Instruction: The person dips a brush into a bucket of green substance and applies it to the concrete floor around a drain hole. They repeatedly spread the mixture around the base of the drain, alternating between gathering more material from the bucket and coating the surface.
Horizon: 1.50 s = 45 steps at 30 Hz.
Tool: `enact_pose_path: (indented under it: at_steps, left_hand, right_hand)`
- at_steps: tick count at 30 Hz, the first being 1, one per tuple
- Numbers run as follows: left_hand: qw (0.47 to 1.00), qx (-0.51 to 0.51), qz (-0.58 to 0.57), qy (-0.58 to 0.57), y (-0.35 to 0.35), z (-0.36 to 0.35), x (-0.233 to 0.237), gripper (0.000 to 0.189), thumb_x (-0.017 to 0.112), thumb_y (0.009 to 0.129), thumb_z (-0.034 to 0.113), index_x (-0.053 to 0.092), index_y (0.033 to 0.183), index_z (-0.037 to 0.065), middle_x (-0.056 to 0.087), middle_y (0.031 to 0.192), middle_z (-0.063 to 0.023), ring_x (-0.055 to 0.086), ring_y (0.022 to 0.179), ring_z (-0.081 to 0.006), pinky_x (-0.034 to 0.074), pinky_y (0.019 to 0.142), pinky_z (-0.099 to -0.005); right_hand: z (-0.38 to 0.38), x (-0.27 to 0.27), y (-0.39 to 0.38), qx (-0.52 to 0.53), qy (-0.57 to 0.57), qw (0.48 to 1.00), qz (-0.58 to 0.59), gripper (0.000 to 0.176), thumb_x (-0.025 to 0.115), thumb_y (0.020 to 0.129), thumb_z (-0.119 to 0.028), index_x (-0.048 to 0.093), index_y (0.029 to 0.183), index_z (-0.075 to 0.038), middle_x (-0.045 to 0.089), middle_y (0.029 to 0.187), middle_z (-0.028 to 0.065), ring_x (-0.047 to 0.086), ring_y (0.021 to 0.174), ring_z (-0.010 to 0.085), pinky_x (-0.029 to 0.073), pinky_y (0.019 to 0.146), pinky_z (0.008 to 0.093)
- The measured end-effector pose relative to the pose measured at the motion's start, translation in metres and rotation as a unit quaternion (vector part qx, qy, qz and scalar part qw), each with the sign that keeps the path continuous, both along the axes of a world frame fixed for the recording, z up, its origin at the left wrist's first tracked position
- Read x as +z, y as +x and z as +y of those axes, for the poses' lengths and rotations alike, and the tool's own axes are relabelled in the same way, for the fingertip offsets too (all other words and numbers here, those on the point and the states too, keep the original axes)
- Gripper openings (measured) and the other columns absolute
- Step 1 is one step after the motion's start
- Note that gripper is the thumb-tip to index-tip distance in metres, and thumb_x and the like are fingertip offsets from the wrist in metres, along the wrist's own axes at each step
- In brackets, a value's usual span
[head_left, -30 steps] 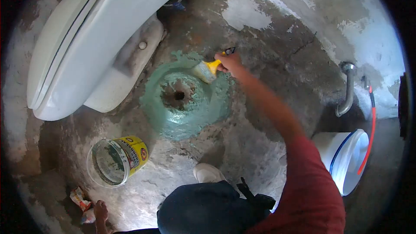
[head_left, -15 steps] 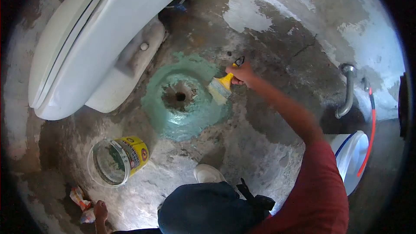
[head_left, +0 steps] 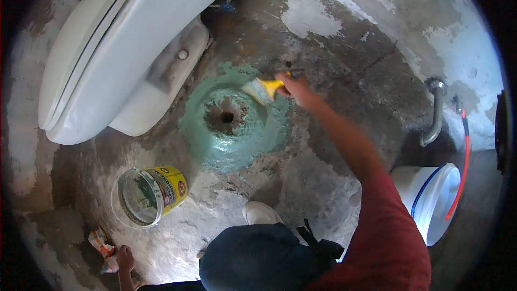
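My right hand (head_left: 297,89) is closed round the yellow handle of a wide paintbrush (head_left: 261,91). Its pale bristles touch the upper right of a ring of wet green coating (head_left: 242,153), which surrounds a drain hole (head_left: 227,117) in the concrete floor. At the lower left my left hand (head_left: 125,259) is a loose fist, with no object showing in it. Close beside it lies a crumpled orange-and-white wrapper (head_left: 101,242). A yellow-labelled bucket (head_left: 171,187) with green residue inside stands between my left hand and the green ring.
A white toilet (head_left: 124,37) fills the upper left, its base near the green ring. To the right are a white bucket (head_left: 420,183), a bent metal pipe (head_left: 436,113) and a red hose (head_left: 463,167). My white shoe (head_left: 261,213) is on the floor below the ring.
The brush has swept left and up across the green coating, turning from a downward slant to nearly sideways. My left hand stays low at the left. The whole view has shifted slightly.
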<state>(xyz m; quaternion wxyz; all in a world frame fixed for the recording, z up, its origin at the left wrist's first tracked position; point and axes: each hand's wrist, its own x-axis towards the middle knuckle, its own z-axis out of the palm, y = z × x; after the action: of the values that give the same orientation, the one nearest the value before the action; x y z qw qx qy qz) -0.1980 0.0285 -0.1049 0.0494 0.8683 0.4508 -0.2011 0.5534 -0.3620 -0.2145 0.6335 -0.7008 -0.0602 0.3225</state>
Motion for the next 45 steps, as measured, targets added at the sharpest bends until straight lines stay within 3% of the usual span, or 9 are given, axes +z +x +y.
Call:
enact_pose_path:
  at_steps: [5, 10, 18, 26, 28, 34, 37, 40, 45]
  left_hand:
    - [0.999, 0.008, 0.036, -0.006, 0.019, -0.006, 0.003, 0.021, 0.049, 0.084, 0.020, 0.059, 0.086, 0.001, 0.062, 0.084, -0.0196, 0.058, 0.080, -0.0372, 0.045, 0.071, -0.0441]
    - [0.999, -0.040, -0.001, -0.018, 0.015, 0.005, -0.010, 0.019, 0.050, 0.084, 0.018, 0.060, 0.087, 0.003, 0.062, 0.083, -0.0192, 0.059, 0.079, -0.0366, 0.045, 0.071, -0.0446]
    - [0.998, 0.047, 0.032, 0.013, -0.007, -0.005, -0.014, 0.018, 0.049, 0.084, 0.015, 0.060, 0.088, 0.001, 0.062, 0.084, -0.0198, 0.060, 0.080, -0.0365, 0.046, 0.070, -0.0446]
    - [0.996, 0.061, 0.010, -0.062, -0.015, -0.005, -0.011, 0.020, 0.047, 0.085, 0.019, 0.058, 0.086, 0.002, 0.061, 0.085, -0.0196, 0.058, 0.083, -0.0357, 0.045, 0.074, -0.0434]
    - [0.990, 0.106, 0.037, -0.090, 0.002, -0.011, -0.003, 0.021, 0.046, 0.085, 0.022, 0.056, 0.085, 0.004, 0.058, 0.090, -0.0179, 0.054, 0.088, -0.0342, 0.041, 0.079, -0.0436]
    - [0.998, -0.053, -0.035, -0.030, -0.009, 0.007, -0.027, 0.019, 0.050, 0.084, 0.019, 0.060, 0.086, 0.003, 0.063, 0.080, -0.0204, 0.061, 0.078, -0.0382, 0.047, 0.070, -0.0449]
    - [0.999, -0.034, -0.038, -0.006, 0.014, -0.001, -0.023, 0.017, 0.051, 0.083, 0.018, 0.060, 0.084, 0.003, 0.063, 0.080, -0.0199, 0.061, 0.078, -0.0381, 0.047, 0.070, -0.0449]
    - [0.997, -0.040, -0.062, 0.001, 0.010, 0.003, -0.030, 0.016, 0.051, 0.083, 0.016, 0.060, 0.084, 0.003, 0.063, 0.080, -0.0197, 0.060, 0.078, -0.0379, 0.047, 0.070, -0.0456]
    - [0.996, -0.071, -0.044, -0.004, 0.004, 0.002, -0.022, 0.016, 0.050, 0.083, 0.015, 0.060, 0.084, 0.002, 0.063, 0.081, -0.0194, 0.060, 0.077, -0.0379, 0.046, 0.069, -0.0457]
  right_hand:
    - [-0.071, 0.031, -0.084, -0.026, -0.050, 0.998, 0.011, 0.024, 0.061, 0.081, -0.027, 0.057, 0.068, -0.007, 0.053, 0.052, 0.0020, 0.048, 0.040, 0.0112, 0.035, 0.037, 0.0248]
    - [-0.077, 0.030, -0.078, -0.073, -0.057, 0.995, -0.021, 0.019, 0.063, 0.078, -0.021, 0.057, 0.070, -0.005, 0.055, 0.054, 0.0030, 0.048, 0.042, 0.0107, 0.036, 0.038, 0.0254]
    - [0.026, 0.041, 0.039, 0.122, -0.044, 0.987, -0.099, 0.016, 0.064, 0.077, -0.017, 0.058, 0.070, -0.004, 0.054, 0.052, 0.0042, 0.047, 0.041, 0.0100, 0.035, 0.039, 0.0252]
    - [0.115, 0.033, 0.058, 0.044, 0.010, 0.986, -0.158, 0.016, 0.066, 0.075, -0.019, 0.060, 0.073, -0.004, 0.057, 0.057, 0.0050, 0.053, 0.045, 0.0107, 0.040, 0.041, 0.0245]
    - [0.098, 0.032, 0.049, 0.062, 0.011, 0.988, -0.139, 0.014, 0.065, 0.075, -0.018, 0.060, 0.074, -0.005, 0.057, 0.058, 0.0037, 0.053, 0.046, 0.0098, 0.040, 0.041, 0.0243]
    - [-0.020, 0.011, -0.029, 0.054, 0.029, 0.991, -0.122, 0.010, 0.064, 0.081, -0.016, 0.059, 0.083, -0.007, 0.058, 0.064, 0.0010, 0.054, 0.054, 0.0081, 0.042, 0.048, 0.0233]
    - [-0.066, 0.005, -0.090, 0.019, 0.027, 0.991, -0.133, 0.009, 0.064, 0.082, -0.013, 0.059, 0.086, -0.006, 0.060, 0.074, 0.0026, 0.055, 0.064, 0.0085, 0.045, 0.057, 0.0231]
    - [-0.077, 0.000, -0.141, 0.003, 0.075, 0.959, -0.272, 0.011, 0.067, 0.078, -0.008, 0.062, 0.087, -0.004, 0.061, 0.081, 0.0041, 0.056, 0.072, 0.0091, 0.045, 0.064, 0.0243]
    - [-0.069, 0.037, -0.168, 0.092, 0.044, 0.962, -0.253, 0.014, 0.068, 0.077, -0.007, 0.064, 0.090, -0.003, 0.062, 0.083, 0.0041, 0.057, 0.078, 0.0095, 0.046, 0.069, 0.0249]
